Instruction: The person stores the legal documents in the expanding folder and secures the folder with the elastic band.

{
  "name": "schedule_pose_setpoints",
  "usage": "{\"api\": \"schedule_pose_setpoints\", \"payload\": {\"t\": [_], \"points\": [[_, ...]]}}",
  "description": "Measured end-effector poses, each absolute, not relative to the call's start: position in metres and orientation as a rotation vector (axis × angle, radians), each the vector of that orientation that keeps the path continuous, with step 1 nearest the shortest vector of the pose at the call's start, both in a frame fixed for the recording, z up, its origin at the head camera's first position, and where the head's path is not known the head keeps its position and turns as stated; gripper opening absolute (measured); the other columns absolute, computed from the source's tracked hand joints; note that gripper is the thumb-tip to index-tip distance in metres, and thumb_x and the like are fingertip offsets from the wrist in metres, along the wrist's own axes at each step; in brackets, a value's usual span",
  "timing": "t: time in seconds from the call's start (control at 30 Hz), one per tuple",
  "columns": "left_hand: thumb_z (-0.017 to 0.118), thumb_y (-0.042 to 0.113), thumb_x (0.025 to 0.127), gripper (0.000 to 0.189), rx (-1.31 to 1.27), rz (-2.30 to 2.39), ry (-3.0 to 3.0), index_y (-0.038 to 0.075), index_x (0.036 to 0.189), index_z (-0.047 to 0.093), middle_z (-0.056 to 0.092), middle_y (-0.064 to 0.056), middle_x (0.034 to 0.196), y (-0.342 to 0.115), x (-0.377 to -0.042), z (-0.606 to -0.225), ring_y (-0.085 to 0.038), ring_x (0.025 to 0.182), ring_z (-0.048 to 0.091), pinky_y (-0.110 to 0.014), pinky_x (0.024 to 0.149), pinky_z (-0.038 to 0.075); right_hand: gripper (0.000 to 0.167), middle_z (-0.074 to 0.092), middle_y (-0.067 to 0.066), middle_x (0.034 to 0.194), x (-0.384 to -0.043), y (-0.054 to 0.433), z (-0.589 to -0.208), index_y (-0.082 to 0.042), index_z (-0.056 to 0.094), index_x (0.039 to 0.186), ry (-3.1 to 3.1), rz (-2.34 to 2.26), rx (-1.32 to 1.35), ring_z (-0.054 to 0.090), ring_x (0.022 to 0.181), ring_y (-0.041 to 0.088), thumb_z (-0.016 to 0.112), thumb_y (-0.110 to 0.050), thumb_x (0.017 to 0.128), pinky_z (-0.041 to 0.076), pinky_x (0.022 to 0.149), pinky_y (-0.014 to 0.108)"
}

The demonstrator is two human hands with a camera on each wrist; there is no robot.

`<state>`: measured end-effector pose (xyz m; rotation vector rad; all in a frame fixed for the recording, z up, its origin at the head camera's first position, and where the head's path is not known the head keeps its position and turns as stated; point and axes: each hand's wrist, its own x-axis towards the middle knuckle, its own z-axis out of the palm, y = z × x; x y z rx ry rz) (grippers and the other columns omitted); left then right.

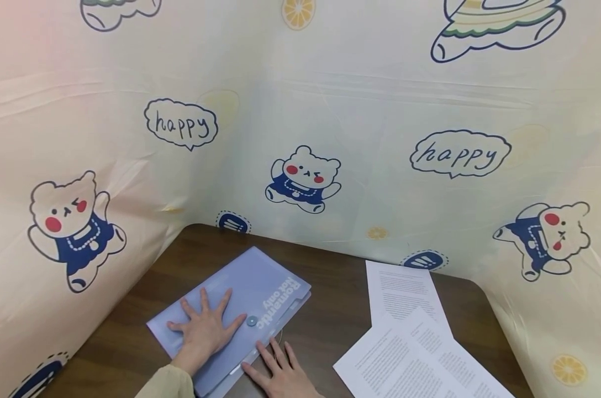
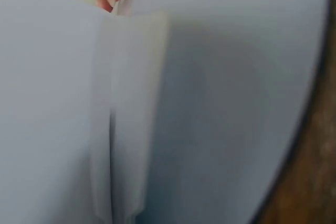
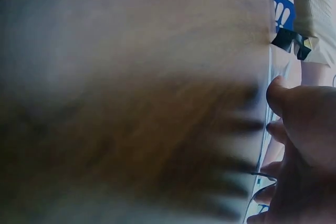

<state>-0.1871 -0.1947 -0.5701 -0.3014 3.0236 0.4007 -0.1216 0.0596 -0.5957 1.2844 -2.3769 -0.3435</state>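
Folder closed, papers still out.
My left hand [image 1: 204, 330] presses flat on the folder [image 1: 261, 287]; right hand [image 1: 279, 371] lies flat at its edge; papers [image 1: 405, 331] lie lower right, unfiled.

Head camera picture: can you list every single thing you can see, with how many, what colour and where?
folder: one, pale lilac-blue with white lettering and a round button clasp, lying flat on the left half of the table.
printed sheets: at least three, white with black text, overlapping on the right side of the table.
table: one, dark brown wood, under everything.
cloth backdrop: one, cream with blue-dressed bears, "happy" bubbles and lemon slices, standing behind and beside the table.
left hand: one, fingers spread flat on the folder.
right hand: one, fingers straight at the folder's near edge.
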Motion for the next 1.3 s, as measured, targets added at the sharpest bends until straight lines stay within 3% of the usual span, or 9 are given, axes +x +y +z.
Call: {"api": "schedule_pose_setpoints", "payload": {"t": [0.6,0.9,1.13,1.3], "points": [[0.058,0.078,0.099,0.092,-0.288,0.355,3.041,0.02,0.169,0.043,0.019,-0.046,0.172,-0.193,-0.186,-0.567,-0.089,0.146,0.009,-0.106,0.092,0.023,0.078,0.038,0.003,0.178,-0.125,0.065,-0.584,-0.044,0.031,0.173,-2.613,-0.262,1.4,0.047,0.159,0.03,0.039,-0.083,0.105,0.055,0.112,0.044],[0.06,0.084,0.094,0.094,-0.19,0.133,3.055,0.025,0.166,0.049,0.035,-0.043,0.167,-0.202,-0.195,-0.557,-0.087,0.134,0.037,-0.097,0.092,0.041,0.076,0.03,0.005,0.182,-0.129,0.066,-0.579,-0.044,0.027,0.174,-2.799,-0.038,1.494,0.041,0.163,0.035,0.042,-0.077,0.107,0.052,0.118,0.051],[0.064,0.083,0.092,0.097,-0.059,0.171,3.077,0.02,0.165,0.05,0.036,-0.041,0.168,-0.209,-0.201,-0.55,-0.079,0.146,0.035,-0.099,0.1,0.034,0.075,0.03,0.004,0.182,-0.128,0.067,-0.576,-0.044,0.026,0.174,-2.811,-0.08,1.501,0.04,0.163,0.033,0.042,-0.076,0.108,0.052,0.118,0.049],[0.065,0.08,0.094,0.096,0.006,0.204,3.068,0.02,0.167,0.047,0.033,-0.037,0.172,-0.211,-0.208,-0.539,-0.076,0.148,0.035,-0.096,0.105,0.035,0.075,0.031,0.007,0.182,-0.131,0.07,-0.573,-0.042,0.029,0.174,-2.817,-0.022,1.529,0.041,0.163,0.034,0.046,-0.074,0.108,0.053,0.117,0.048]]}}
